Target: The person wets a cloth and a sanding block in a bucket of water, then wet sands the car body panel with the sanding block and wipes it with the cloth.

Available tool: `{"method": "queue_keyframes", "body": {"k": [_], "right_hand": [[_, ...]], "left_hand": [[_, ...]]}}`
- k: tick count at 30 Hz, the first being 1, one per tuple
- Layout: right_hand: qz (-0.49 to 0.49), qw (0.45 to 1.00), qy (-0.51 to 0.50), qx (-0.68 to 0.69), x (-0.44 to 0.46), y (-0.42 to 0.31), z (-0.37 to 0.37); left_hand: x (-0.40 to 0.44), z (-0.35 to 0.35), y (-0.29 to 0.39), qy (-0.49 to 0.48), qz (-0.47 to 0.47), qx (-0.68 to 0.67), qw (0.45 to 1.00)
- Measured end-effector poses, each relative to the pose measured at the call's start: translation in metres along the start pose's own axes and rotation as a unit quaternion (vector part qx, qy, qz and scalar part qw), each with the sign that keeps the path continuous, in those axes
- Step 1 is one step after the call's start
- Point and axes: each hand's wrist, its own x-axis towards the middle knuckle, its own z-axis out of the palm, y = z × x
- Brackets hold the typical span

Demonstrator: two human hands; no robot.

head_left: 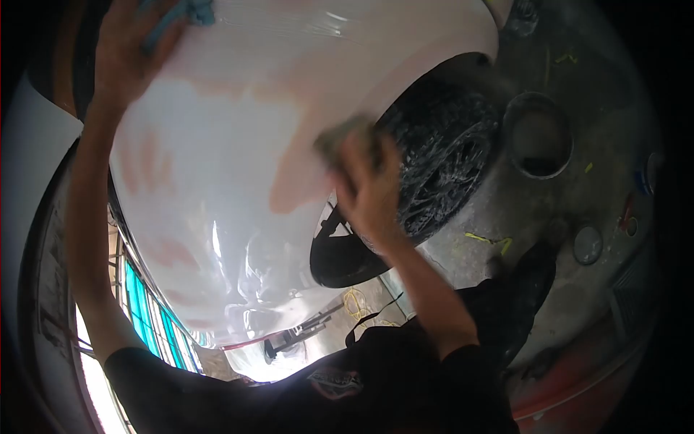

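A white car panel (pixel 217 137) with pinkish-brown patches fills the middle of the head view. At its upper left, my left hand (pixel 130 54) has a blue cloth (pixel 189 13) in its fingers; the top of that hand is partly cut off by the frame. My right hand (pixel 372 184) is closed around a dark grey pad (pixel 334 142) against the panel, near the edge of the wheel arch. Motion blurs this hand and the pad, so the pad's exact kind cannot be made out. A dark, dusty wheel (pixel 452 152) sits just right of it.
On the grey floor stand a round bucket (pixel 538 137) and a smaller round container (pixel 588 244). Yellow tape scraps (pixel 491 240) lie near my dark shoe. A red object (pixel 571 390) is at lower right. Turquoise sheeting (pixel 144 304) hangs at a window on the left.
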Motion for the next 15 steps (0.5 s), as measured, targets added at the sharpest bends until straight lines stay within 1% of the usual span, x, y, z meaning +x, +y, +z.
{"method": "queue_keyframes", "body": {"k": [2, 4, 5, 6, 7, 8, 9, 10, 11, 12, 13, 14, 15], "right_hand": [[0.116, 0.99, 0.051, 0.055, 0.054, 0.016, -0.016], [0.113, 0.993, 0.039, 0.026, 0.032, 0.01, -0.002], [0.105, 0.994, 0.037, 0.009, 0.021, 0.005, 0.003], [0.052, 0.999, 0.005, 0.012, -0.015, -0.006, 0.015], [0.0, 1.0, -0.026, 0.014, -0.068, -0.022, 0.032], [-0.051, 0.997, -0.058, 0.016, -0.097, -0.032, 0.041], [-0.056, 0.997, -0.047, 0.018, -0.099, -0.032, 0.041], [-0.061, 0.997, -0.037, 0.019, -0.1, -0.032, 0.04], [-0.064, 0.997, -0.026, 0.018, -0.1, -0.032, 0.039], [-0.068, 0.997, -0.028, -0.001, -0.079, -0.016, 0.035], [-0.013, 1.0, 0.004, 0.006, -0.038, -0.006, 0.023], [0.047, 0.998, 0.035, 0.017, 0.006, 0.001, 0.009], [0.09, 0.994, 0.058, 0.028, 0.042, 0.013, -0.003]], "left_hand": [[0.001, 0.002, 0.011, 0.017, -0.022, -0.025, 0.999], [-0.001, 0.001, 0.016, 0.021, -0.025, -0.031, 0.999], [0.0, 0.001, 0.015, 0.023, -0.019, -0.024, 0.999], [0.0, 0.001, 0.014, 0.025, -0.013, -0.018, 0.999], [0.0, 0.0, 0.013, 0.019, -0.011, -0.015, 1.0], [0.0, -0.002, 0.012, 0.014, -0.008, -0.012, 1.0], [0.001, -0.003, 0.01, 0.01, -0.004, -0.008, 1.0], [-0.01, 0.018, -0.005, 0.067, -0.032, -0.097, 0.993], [-0.03, 0.06, -0.03, 0.123, -0.058, -0.188, 0.973], [-0.029, 0.063, -0.028, 0.134, -0.063, -0.198, 0.969], [-0.028, 0.066, -0.026, 0.145, -0.069, -0.208, 0.965], [-0.01, 0.025, 0.005, 0.101, -0.056, -0.142, 0.983], [0.0, 0.004, 0.022, 0.056, -0.04, -0.076, 0.995]]}}
